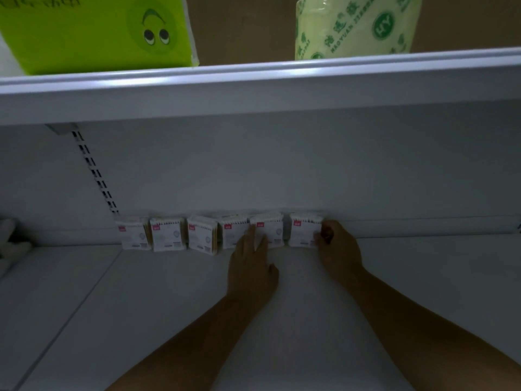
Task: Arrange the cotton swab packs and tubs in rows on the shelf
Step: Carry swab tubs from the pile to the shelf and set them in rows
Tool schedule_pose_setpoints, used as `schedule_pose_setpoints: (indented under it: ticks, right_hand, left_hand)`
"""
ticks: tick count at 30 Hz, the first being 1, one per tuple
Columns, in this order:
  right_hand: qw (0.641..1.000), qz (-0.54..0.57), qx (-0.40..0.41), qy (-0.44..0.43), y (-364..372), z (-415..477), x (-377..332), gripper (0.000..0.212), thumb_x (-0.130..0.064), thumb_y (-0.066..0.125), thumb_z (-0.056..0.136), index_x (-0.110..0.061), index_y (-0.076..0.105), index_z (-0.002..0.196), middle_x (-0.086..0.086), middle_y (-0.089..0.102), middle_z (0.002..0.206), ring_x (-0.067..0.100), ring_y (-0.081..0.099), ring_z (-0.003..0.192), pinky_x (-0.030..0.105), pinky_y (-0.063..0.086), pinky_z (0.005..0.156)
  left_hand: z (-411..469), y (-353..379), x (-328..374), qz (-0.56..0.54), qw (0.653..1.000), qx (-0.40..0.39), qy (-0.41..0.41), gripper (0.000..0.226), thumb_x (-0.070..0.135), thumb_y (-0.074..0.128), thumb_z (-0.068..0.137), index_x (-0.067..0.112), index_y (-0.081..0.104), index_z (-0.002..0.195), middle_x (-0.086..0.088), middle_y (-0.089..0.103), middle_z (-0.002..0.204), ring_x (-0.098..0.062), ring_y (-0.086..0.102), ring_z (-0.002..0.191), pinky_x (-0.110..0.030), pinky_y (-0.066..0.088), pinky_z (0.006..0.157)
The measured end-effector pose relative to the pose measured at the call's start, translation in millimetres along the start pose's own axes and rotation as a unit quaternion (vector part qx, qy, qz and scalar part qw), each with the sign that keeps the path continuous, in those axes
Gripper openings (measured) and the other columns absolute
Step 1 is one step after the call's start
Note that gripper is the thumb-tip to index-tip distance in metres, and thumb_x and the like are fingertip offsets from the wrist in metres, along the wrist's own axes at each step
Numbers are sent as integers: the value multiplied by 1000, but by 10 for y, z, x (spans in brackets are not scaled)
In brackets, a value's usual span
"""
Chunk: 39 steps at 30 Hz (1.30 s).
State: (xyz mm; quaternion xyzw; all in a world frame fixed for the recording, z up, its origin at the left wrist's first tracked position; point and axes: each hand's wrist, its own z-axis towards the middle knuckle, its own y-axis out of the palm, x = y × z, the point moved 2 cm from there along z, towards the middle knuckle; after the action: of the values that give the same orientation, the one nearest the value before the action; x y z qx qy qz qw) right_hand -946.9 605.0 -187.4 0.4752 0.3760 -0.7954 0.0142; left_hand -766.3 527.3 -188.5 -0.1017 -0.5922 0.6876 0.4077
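Note:
Several white cotton swab packs with small red labels stand upright in a row against the back wall of the white shelf (169,306). The leftmost pack (132,234) is near the slotted upright. My left hand (251,266) reaches in with straight fingers touching the front of the fifth pack (272,230). My right hand (338,249) has its fingers curled round the right edge of the rightmost pack (303,230). A small gap separates that pack from the fifth one. No tubs are in view.
An upper shelf edge (253,88) runs across overhead, carrying a green tissue pack (98,32) and a pale green wrapped paper roll (355,24). A slotted upright (95,173) climbs the back wall at left. A white soft object (11,238) lies at far left.

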Motion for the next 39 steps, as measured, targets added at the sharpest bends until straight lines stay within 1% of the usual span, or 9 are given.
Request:
schedule_pose_setpoints:
  ticks: [6, 11, 15, 24, 26, 29, 31, 35, 39]
  right_hand:
    - [1000, -4, -23, -9, 21, 12, -53, 21, -24, 60, 90, -14, 60, 108, 5, 70, 103, 22, 63, 93, 27, 44, 75]
    - [1000, 5, -21, -6, 21, 0, -81, 20, -24, 60, 90, -14, 60, 108, 5, 69, 103, 22, 63, 92, 28, 45, 74]
    - [999, -8, -32, -16, -3, -7, -127, 21, -24, 58, 92, -13, 59, 110, 6, 69, 106, 23, 63, 93, 31, 48, 78]
    - [997, -30, -64, 7, -60, -38, -149, 42, -35, 55, 93, -9, 53, 126, 9, 65, 117, 27, 60, 105, 33, 47, 86]
    - [999, -25, -25, 16, -129, -74, -116, 44, -32, 57, 92, -7, 51, 127, 11, 63, 116, 28, 59, 104, 33, 45, 86]
    - [993, -41, 86, -72, -268, -160, -189, 21, -23, 57, 91, -8, 60, 105, 11, 63, 97, 26, 58, 84, 28, 40, 70]
    - [980, -83, 93, -155, -311, -231, -361, 10, -18, 58, 90, -8, 61, 89, 9, 63, 85, 23, 55, 72, 26, 36, 62]
    - [943, -183, -34, -276, -127, -347, -920, 15, -23, 56, 90, -9, 62, 86, 8, 64, 85, 26, 60, 77, 30, 42, 61]
    - [883, -289, -212, -302, 450, -584, -1592, 44, -40, 48, 93, -14, 49, 129, 9, 50, 134, 24, 46, 122, 31, 39, 98]
  left_hand:
    - [-75, -210, -274, -48, 988, 92, -112, 77, 29, 57, 85, 16, 18, 150, -8, 9, 156, -26, 7, 142, -39, 14, 115]
    - [-86, -245, -352, -170, 971, 60, -159, 80, 20, 57, 89, 18, 8, 152, -2, 7, 154, -30, 27, 136, -41, 31, 111]
    - [-45, -247, -354, -172, 971, 26, -164, 72, 21, 56, 89, 14, 17, 149, 3, 3, 155, -32, 44, 125, -43, 39, 105]
    - [-52, -243, -427, -147, 976, 22, -161, 63, 20, 57, 88, 18, 30, 145, -1, 9, 156, -27, 31, 136, -41, 36, 108]
    - [-88, -264, -458, -138, 978, 22, -153, 61, 20, 56, 88, 17, 32, 144, -2, 17, 153, -25, 28, 137, -40, 35, 108]
    - [-131, -347, -541, -98, 988, 4, -118, 59, 24, 55, 90, 17, 31, 144, -4, 23, 151, -23, 27, 138, -37, 32, 109]
    - [-127, -482, -638, -57, 994, -7, -90, 62, 29, 55, 91, 17, 28, 145, -4, 21, 154, -22, 22, 141, -35, 27, 111]
    - [-68, -1020, -950, 20, 999, -20, -26, 69, 39, 46, 95, 18, 12, 151, -4, 7, 159, -20, 2, 147, -36, 7, 117]
    - [-192, -1682, -1558, 180, 976, -120, -12, 68, 52, 30, 97, 20, 7, 152, -3, 1, 160, -19, -4, 147, -38, 1, 117]
